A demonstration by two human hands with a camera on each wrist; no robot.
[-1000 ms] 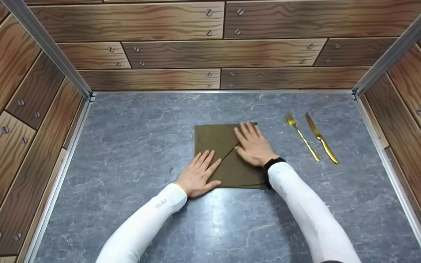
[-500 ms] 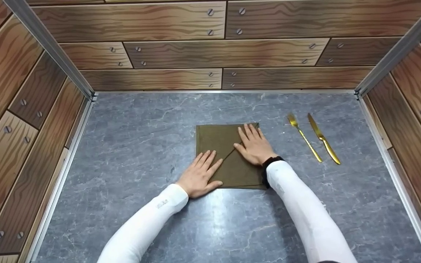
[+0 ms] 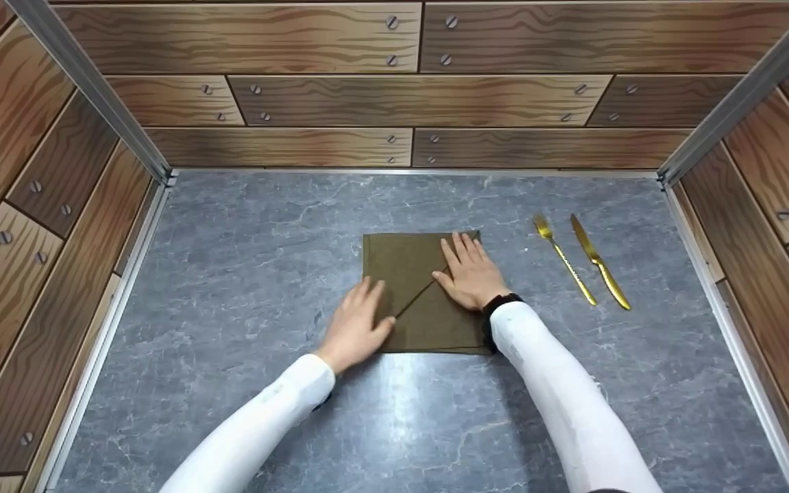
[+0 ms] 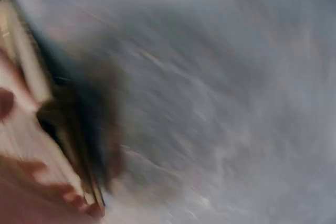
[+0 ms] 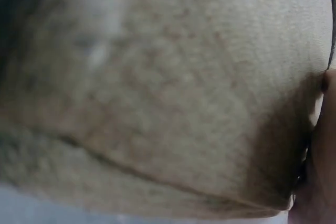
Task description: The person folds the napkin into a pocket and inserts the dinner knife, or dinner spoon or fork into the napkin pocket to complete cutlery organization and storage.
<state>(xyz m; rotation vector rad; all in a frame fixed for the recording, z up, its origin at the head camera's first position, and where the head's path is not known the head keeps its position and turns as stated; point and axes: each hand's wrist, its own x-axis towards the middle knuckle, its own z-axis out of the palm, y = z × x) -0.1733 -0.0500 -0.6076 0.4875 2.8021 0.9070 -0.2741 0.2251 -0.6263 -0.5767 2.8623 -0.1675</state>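
Note:
A folded olive-brown cloth napkin (image 3: pixel 405 257) lies flat on the grey surface, a diagonal fold line running across its top. My right hand (image 3: pixel 471 277) rests on its right half with straight, spread fingers reaching to the far right corner. Over the lower left edge is my left hand (image 3: pixel 353 329), slightly blurred, its fingers extended and its thumb over the cloth; whether it touches is unclear. The right wrist view is filled by the napkin (image 5: pixel 157 93) at close range. Motion blurs the left wrist view, where part of the left hand (image 4: pixel 31 198) shows beside the cloth's edge.
To the right of the napkin lie a gold fork (image 3: pixel 566 260) and a gold knife (image 3: pixel 600 263), side by side and tilted. Wood-patterned walls (image 3: pixel 326 99) with metal rails enclose the grey marbled surface (image 3: pixel 244 260) at the back and both sides.
My left hand has lifted and slid left, from lying spread on the napkin's lower left to its edge, uncovering more of the fold line. My right hand stays nearly in place.

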